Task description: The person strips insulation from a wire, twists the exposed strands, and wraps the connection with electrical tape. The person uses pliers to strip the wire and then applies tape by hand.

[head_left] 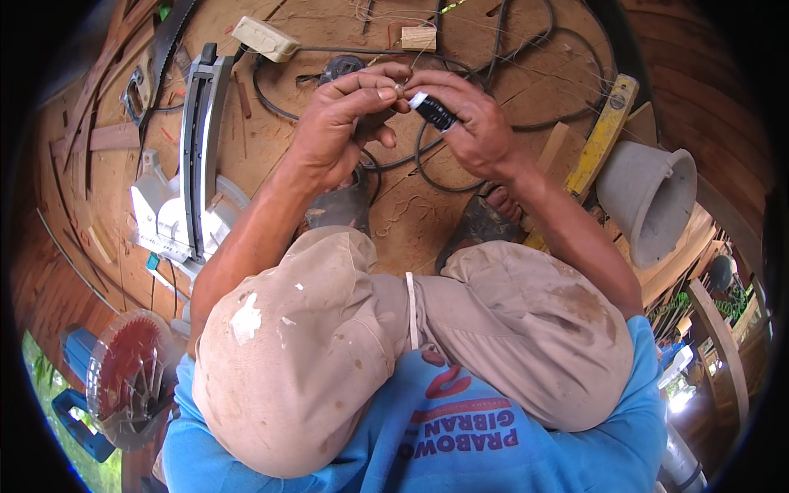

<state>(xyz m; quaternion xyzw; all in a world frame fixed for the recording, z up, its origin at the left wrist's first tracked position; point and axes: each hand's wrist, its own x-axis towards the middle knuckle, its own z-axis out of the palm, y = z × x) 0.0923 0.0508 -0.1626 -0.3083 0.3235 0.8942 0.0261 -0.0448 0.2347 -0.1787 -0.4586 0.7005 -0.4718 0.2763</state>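
My left hand (pixel 343 123) and my right hand (pixel 472 127) meet above the ground in front of my knees, fingertips almost touching. A tiny pale thing (pixel 399 89), too small to name, is pinched by the left thumb and forefinger. The right fingers are bent in beside it, and a thin strand seems to rise from there. Along the right thumb lies a small black piece with a white end (pixel 433 112); whether it is held or wrapped on cannot be told. A dark tool-like object (pixel 341 67) lies behind the left fingers, partly hidden.
A mitre saw with a metal rail (pixel 201 156) and a guarded round blade (pixel 127 378) stand at left. A pale power strip (pixel 265 39), black cables (pixel 567 123) and a wood block (pixel 419 38) lie ahead. At right are a yellow level (pixel 604 135) and a grey bucket (pixel 633 193).
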